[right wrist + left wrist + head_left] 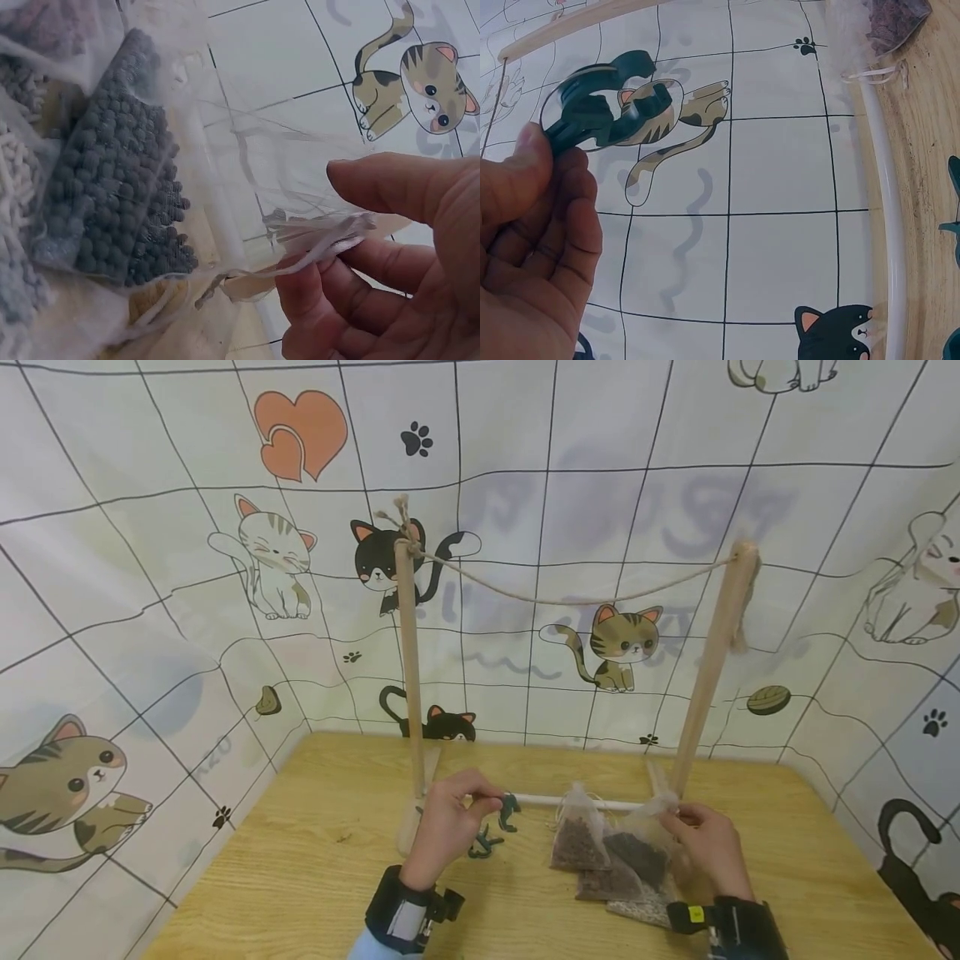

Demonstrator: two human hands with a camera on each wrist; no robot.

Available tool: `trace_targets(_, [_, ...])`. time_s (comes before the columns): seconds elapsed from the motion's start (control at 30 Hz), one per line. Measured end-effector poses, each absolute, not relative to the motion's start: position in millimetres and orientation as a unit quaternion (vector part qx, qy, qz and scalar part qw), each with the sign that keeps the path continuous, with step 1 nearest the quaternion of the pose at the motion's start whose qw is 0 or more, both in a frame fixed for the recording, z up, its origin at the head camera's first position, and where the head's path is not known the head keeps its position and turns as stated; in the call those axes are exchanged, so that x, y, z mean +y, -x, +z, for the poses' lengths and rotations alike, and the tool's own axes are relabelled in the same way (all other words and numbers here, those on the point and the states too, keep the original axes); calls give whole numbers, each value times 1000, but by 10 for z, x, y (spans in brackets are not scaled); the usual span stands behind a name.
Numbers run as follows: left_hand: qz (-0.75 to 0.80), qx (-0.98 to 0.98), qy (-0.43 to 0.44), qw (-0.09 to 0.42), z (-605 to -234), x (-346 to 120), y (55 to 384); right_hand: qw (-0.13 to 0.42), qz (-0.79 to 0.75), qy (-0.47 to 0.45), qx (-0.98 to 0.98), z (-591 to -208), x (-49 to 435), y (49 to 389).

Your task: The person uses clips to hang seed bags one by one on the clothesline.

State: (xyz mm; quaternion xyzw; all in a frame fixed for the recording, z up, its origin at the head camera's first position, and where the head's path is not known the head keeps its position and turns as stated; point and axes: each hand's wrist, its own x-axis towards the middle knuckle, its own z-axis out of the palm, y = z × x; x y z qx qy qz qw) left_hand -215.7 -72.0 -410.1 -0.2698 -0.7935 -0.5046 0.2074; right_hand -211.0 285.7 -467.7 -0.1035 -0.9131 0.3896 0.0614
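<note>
Desk (300, 860) in pale wood, backed by a white cloth (495, 652) printed with grid lines and cartoon cats, held a wooden frame in front of me. A left post (408, 668) and a right post (705, 685) rose from it, with a white rod (555, 800) running low between them, probably to brace them. A thin rope (555, 602) joined their tops and sagged in the middle, likely because it was tied with slack.

The person's left hand (450, 827) pinched a teal clip (589, 116) by its narrow end, between thumb and fingers, which left the curved prongs pointing outward, free of the fingertips. The clip was raised in front of the frame; spare clips (482, 843) lay on the desk near that hand, seemingly within easy reach.

The right hand (708, 843) gripped a sheer bag of dark beads (120, 172) by its gathered top and drawstring, so the beads sat low, presumably under their own weight. I could not tell whether the bag was fully off the desk. Beside it, other sheer bags (580, 847) overlapped in a soft heap.
</note>
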Motion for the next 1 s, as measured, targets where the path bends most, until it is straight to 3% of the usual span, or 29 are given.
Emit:
trace_targets(0.53, [-522,-765,259,276,-4023,-762,2130,100,377,56,-919,-4536,2535,2105])
trace_targets(1.0, [-554,-760,197,278,-3912,-916,2057,141,364,-10,-921,-4215,2272,2020])
